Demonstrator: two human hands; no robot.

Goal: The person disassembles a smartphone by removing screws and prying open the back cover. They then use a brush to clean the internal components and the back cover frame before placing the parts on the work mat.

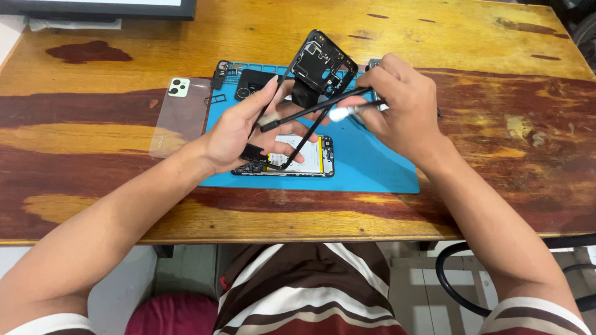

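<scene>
Black plastic makes up the phone frame point(316, 74), which is lifted above the worktop and tilted, with its camera end pointing away from the person. It is already separated from the phone body point(292, 158), which lies flat on the blue mat point(366, 161) below with its battery and inner parts uncovered. The left hand point(239, 133) grasps the frame at its lower end, thumb on one side rail and fingers behind the other. The right hand point(397, 102) is clenched around a thin dark tool point(323, 110), maybe tweezers, whose tip crosses the open middle of the frame; a small bright spot shows near the fingers, and I cannot tell what it is. Judging from this, the opening is done: the back and the frame are off, and the work is now on the frame itself, while putting the phone together again is still left. Farther on the mat, near its far edge, lie a small black cover piece point(251, 84) and some tiny parts point(222, 68). Just beside the mat on the left rests a clear phone back point(180, 115) with a pale green camera block point(179, 87). All of this sits on a worn wooden worktop point(484, 43) with yellow and dark red patches. The edge of a dark screen point(99, 8) shows at the far left corner.
</scene>
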